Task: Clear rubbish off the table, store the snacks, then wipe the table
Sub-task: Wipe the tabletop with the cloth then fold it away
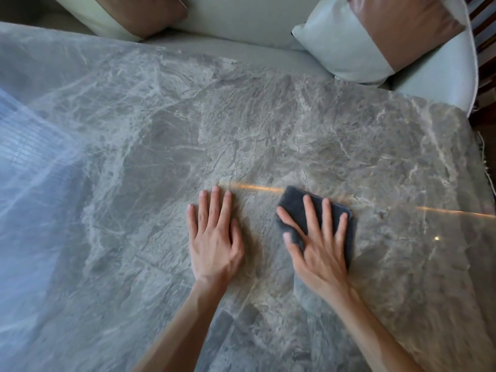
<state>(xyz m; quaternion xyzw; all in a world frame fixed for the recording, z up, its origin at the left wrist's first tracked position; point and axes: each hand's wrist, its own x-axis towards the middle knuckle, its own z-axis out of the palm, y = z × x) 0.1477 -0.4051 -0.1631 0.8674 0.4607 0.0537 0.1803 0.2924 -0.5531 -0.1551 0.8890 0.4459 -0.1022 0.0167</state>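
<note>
A glossy grey marble table (241, 124) fills the view. My right hand (319, 245) lies flat with spread fingers on a folded dark grey cloth (294, 204), pressing it onto the tabletop right of centre. The cloth shows above and to the right of the fingers. My left hand (214, 234) rests palm down on the bare marble just left of the cloth, fingers together, holding nothing. No rubbish or snacks are in view.
A pale green sofa (241, 20) runs along the table's far edge, with a brown and pale cushion (375, 38) at the right and another (128, 14) at the left. Window glare covers the table's left side. Dark wooden slats (485, 28) stand at the far right.
</note>
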